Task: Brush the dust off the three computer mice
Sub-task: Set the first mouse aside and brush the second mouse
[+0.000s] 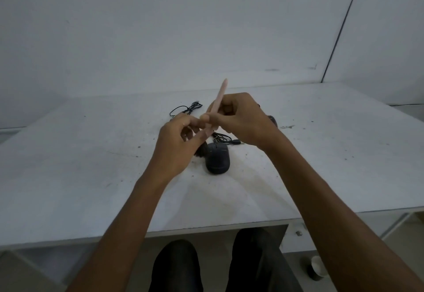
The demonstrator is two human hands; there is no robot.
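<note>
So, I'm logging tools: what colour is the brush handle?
The handle is pale pink; the head view shows it.

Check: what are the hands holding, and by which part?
The brush: the right hand grips the middle of its pale handle; the left hand pinches it lower down, near the dark bristles.

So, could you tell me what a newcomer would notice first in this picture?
The right hand grips a pale pink brush, tilted up over the middle of the white table, while the left hand pinches it lower down. Just beneath them lies a black mouse, with tangled black cables behind.
</note>
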